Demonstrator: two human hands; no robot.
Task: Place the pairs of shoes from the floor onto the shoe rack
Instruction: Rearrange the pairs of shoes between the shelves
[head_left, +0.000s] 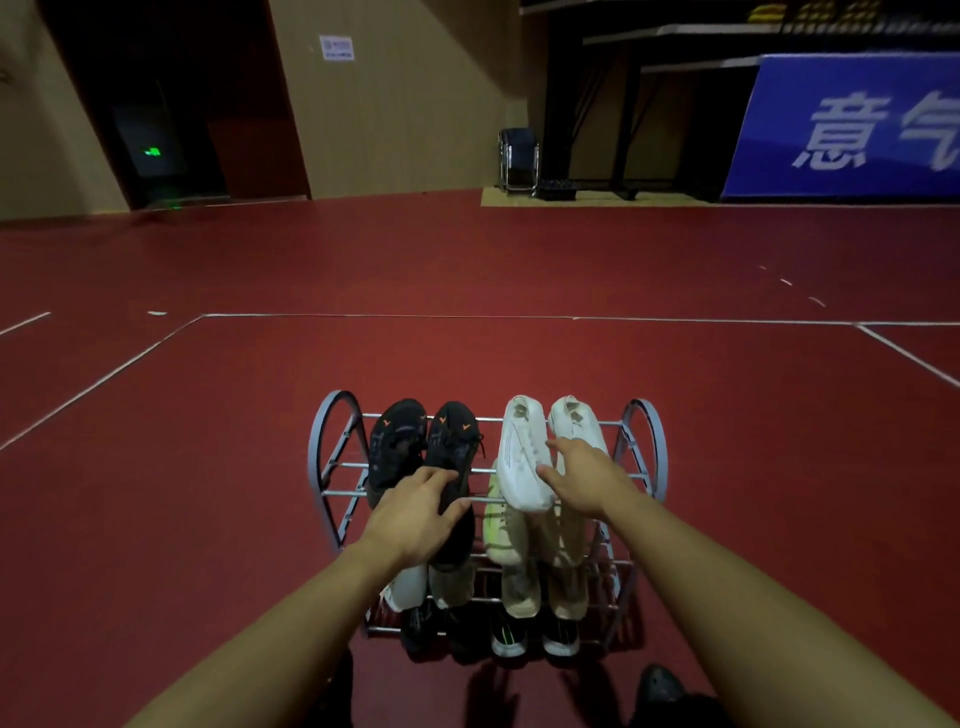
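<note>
A grey metal shoe rack (332, 447) stands on the red floor in front of me. Its top tier holds a black pair of shoes (400, 441) on the left and a white pair (524, 452) on the right. My left hand (415, 514) lies on the heel of the right black shoe, fingers spread over it. My right hand (587, 478) rests on the right white shoe, fingers apart, thumb against the left white shoe. Lower tiers carry a beige pair (519, 577), a lime-green shoe (496, 530), a white shoe (408, 587) and dark shoes (511, 636) at the bottom.
Red sports floor with white lines (467, 316) spreads all around the rack. A dark shoe (660, 686) shows at the bottom right near my legs. A folded chair (519, 158), a blue banner (852, 124) and a dark doorway (156, 104) are far behind.
</note>
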